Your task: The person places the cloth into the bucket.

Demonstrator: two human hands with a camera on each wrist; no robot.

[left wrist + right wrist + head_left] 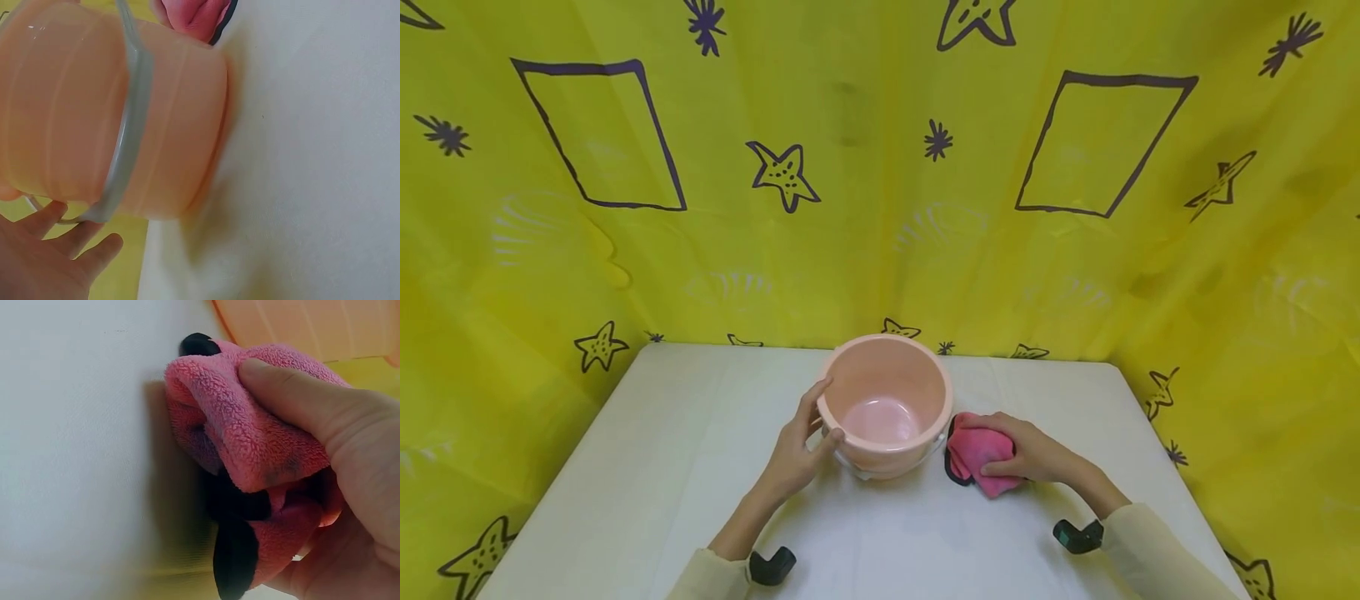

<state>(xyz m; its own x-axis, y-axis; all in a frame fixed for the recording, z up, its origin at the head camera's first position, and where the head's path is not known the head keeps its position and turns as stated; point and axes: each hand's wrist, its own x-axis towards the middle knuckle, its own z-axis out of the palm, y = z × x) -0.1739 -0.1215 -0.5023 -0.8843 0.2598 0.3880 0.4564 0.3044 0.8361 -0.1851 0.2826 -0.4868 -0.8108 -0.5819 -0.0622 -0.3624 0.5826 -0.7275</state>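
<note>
A peach-pink plastic bucket [891, 460] stands on the table, its open top tilted towards the head view and its inside bare. Its pale grey handle [132, 119] hangs down along the outer wall. My left hand [797, 454] grips the bucket's left side, with the thumb at the rim and the fingers spread along the wall. Just right of the bucket, my right hand [1033, 452] holds a bunched pink cloth [976, 446] with black edging. In the right wrist view the thumb presses on the folded terry cloth [237, 425], which casts a shadow on the table.
A white-covered table [700, 467] lies under everything. Yellow curtains [865, 208] with dark star drawings stand behind it and on both sides. Black devices sit by the left wrist [772, 567] and the right sleeve [1150, 542].
</note>
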